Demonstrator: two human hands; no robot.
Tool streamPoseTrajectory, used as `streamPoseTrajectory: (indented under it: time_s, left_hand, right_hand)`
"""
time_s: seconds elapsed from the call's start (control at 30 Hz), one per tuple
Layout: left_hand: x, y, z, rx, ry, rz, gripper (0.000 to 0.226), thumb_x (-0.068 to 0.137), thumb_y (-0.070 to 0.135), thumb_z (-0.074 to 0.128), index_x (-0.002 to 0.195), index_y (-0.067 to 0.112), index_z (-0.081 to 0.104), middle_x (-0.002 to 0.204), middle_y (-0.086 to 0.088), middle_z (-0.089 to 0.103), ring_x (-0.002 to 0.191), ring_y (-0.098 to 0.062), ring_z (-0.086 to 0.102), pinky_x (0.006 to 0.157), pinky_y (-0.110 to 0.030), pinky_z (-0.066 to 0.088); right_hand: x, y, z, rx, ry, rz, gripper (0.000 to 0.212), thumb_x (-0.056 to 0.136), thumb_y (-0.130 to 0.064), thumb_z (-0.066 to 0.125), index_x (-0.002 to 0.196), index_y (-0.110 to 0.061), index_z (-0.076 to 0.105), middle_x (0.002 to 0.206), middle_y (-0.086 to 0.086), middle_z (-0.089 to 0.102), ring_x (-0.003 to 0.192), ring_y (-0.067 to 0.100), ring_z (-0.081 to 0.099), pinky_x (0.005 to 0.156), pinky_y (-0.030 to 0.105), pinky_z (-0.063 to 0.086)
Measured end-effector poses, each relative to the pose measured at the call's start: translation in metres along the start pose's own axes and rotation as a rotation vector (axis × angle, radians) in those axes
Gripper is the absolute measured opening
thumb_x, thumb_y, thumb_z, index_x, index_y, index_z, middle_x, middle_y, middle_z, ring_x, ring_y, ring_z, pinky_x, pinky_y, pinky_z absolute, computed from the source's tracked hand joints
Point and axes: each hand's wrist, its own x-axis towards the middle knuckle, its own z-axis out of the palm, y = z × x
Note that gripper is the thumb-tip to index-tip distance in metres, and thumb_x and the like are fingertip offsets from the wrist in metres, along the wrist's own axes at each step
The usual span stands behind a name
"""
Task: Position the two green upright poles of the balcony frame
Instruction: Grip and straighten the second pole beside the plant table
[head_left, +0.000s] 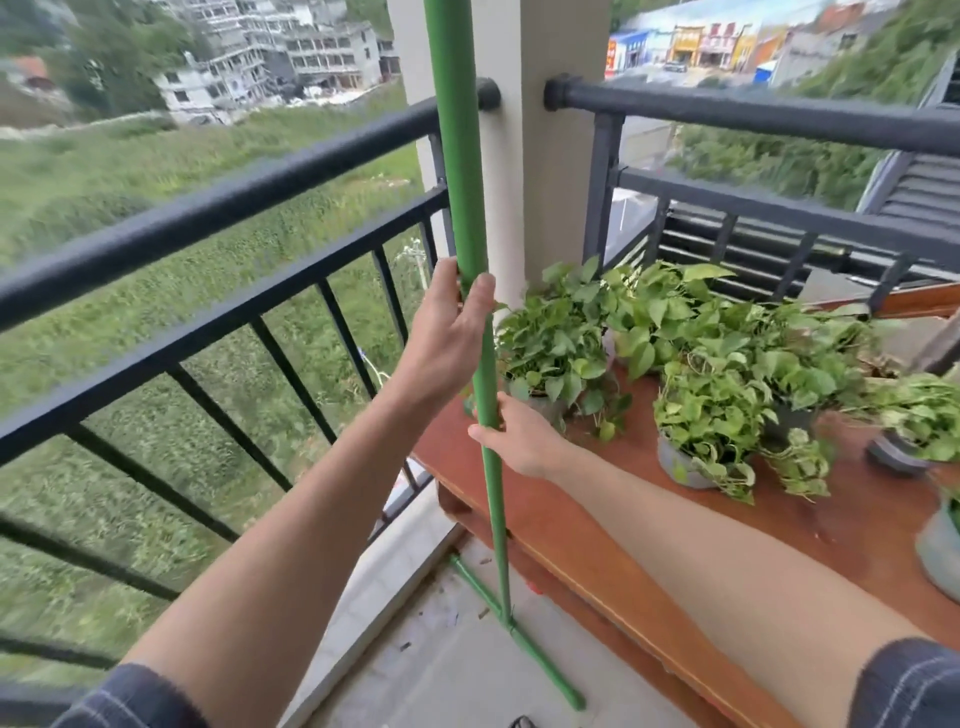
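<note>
A long green upright pole (460, 171) stands nearly vertical in the middle of the view, running from the top edge down to a green foot bar (540, 662) lying on the balcony floor. My left hand (449, 332) wraps the pole at about mid-height, fingers closed around it. Lower down, my right hand (519, 439) grips the same pole from the right side. Only this one upright pole is in view; a second one does not show.
A black metal railing (218, 213) runs along the left and behind. A pale square column (545, 156) stands just behind the pole. A low brown wooden table (649, 525) on the right carries several potted leafy plants (561, 343). Tiled floor (441, 670) lies below.
</note>
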Motion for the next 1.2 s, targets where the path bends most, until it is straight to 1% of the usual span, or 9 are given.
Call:
streamPoseTrajectory:
  time_s: [0.17, 0.33, 0.47, 0.6, 0.77, 0.87, 1.0, 1.13, 1.2]
  left_hand:
    - [-0.015, 0.007, 0.006, -0.017, 0.014, 0.053, 0.024, 0.097, 0.027, 0.043, 0.105, 0.005, 0.049, 0.100, -0.020, 0.063, 0.093, -0.025, 0.065, 0.080, -0.040, 0.057]
    - [-0.045, 0.031, 0.040, -0.028, 0.085, 0.092, 0.016, 0.096, 0.028, 0.045, 0.091, 0.013, 0.048, 0.093, -0.030, 0.060, 0.089, -0.041, 0.062, 0.079, -0.055, 0.053]
    - [-0.076, 0.045, 0.070, 0.021, 0.108, 0.095, 0.011, 0.096, 0.028, 0.045, 0.086, 0.026, 0.046, 0.086, -0.016, 0.065, 0.084, -0.032, 0.066, 0.078, -0.050, 0.056]
    - [-0.096, 0.050, 0.100, 0.045, 0.129, 0.048, 0.010, 0.096, 0.029, 0.044, 0.087, 0.028, 0.046, 0.092, -0.018, 0.066, 0.089, -0.032, 0.066, 0.081, -0.050, 0.055]
    - [-0.102, 0.057, 0.113, 0.079, 0.273, -0.021, 0.019, 0.098, 0.034, 0.039, 0.094, 0.016, 0.045, 0.095, -0.022, 0.065, 0.089, -0.039, 0.064, 0.080, -0.052, 0.054]
    - [-0.104, 0.063, 0.114, 0.097, 0.287, -0.071, 0.028, 0.098, 0.035, 0.037, 0.105, 0.009, 0.046, 0.093, -0.020, 0.065, 0.087, -0.035, 0.064, 0.080, -0.052, 0.054]
    - [-0.107, 0.072, 0.117, 0.101, 0.259, -0.146, 0.029, 0.098, 0.030, 0.038, 0.112, 0.006, 0.046, 0.091, -0.017, 0.060, 0.079, -0.027, 0.058, 0.081, -0.054, 0.052]
    - [-0.132, 0.069, 0.105, 0.120, 0.154, -0.235, 0.036, 0.096, 0.027, 0.046, 0.128, 0.012, 0.048, 0.109, -0.005, 0.063, 0.093, -0.019, 0.063, 0.084, -0.034, 0.052]
    - [-0.155, 0.061, 0.088, 0.102, 0.081, -0.287, 0.033, 0.094, 0.027, 0.049, 0.122, 0.010, 0.054, 0.103, -0.007, 0.067, 0.094, -0.022, 0.066, 0.085, -0.035, 0.054]
  right_hand:
    - [-0.018, 0.011, -0.007, -0.093, 0.045, -0.082, 0.026, 0.090, -0.041, 0.057, 0.103, -0.019, 0.060, 0.097, 0.002, 0.070, 0.090, 0.022, 0.066, 0.084, 0.040, 0.052]
    - [-0.054, 0.036, -0.029, -0.165, 0.053, -0.140, 0.030, 0.088, -0.047, 0.056, 0.100, -0.020, 0.059, 0.092, 0.002, 0.072, 0.090, 0.026, 0.066, 0.084, 0.042, 0.051]
    - [-0.090, 0.062, -0.042, -0.185, 0.024, -0.169, 0.031, 0.088, -0.048, 0.055, 0.099, -0.019, 0.057, 0.090, 0.004, 0.072, 0.087, 0.029, 0.066, 0.081, 0.042, 0.052]
    - [-0.110, 0.083, -0.047, -0.196, 0.017, -0.154, 0.029, 0.089, -0.049, 0.053, 0.100, -0.022, 0.055, 0.091, 0.003, 0.072, 0.088, 0.031, 0.067, 0.079, 0.043, 0.052]
    - [-0.116, 0.076, -0.048, -0.223, -0.003, -0.132, 0.027, 0.091, -0.048, 0.049, 0.103, -0.024, 0.051, 0.099, 0.005, 0.071, 0.096, 0.034, 0.065, 0.080, 0.043, 0.052]
    - [-0.122, 0.069, -0.050, -0.237, -0.020, -0.108, 0.027, 0.092, -0.048, 0.048, 0.104, -0.024, 0.050, 0.101, 0.006, 0.070, 0.098, 0.034, 0.065, 0.082, 0.043, 0.051]
    - [-0.128, 0.065, -0.054, -0.280, -0.010, -0.077, 0.033, 0.094, -0.047, 0.046, 0.116, -0.023, 0.051, 0.109, 0.008, 0.069, 0.105, 0.033, 0.064, 0.080, 0.040, 0.046]
    - [-0.135, 0.058, -0.057, -0.352, -0.014, -0.044, 0.038, 0.094, -0.048, 0.045, 0.119, -0.021, 0.051, 0.113, 0.008, 0.067, 0.107, 0.032, 0.063, 0.077, 0.037, 0.044]
    - [-0.136, 0.055, -0.059, -0.440, -0.032, -0.015, 0.037, 0.094, -0.048, 0.045, 0.115, -0.019, 0.054, 0.111, 0.007, 0.067, 0.105, 0.032, 0.063, 0.079, 0.038, 0.047]
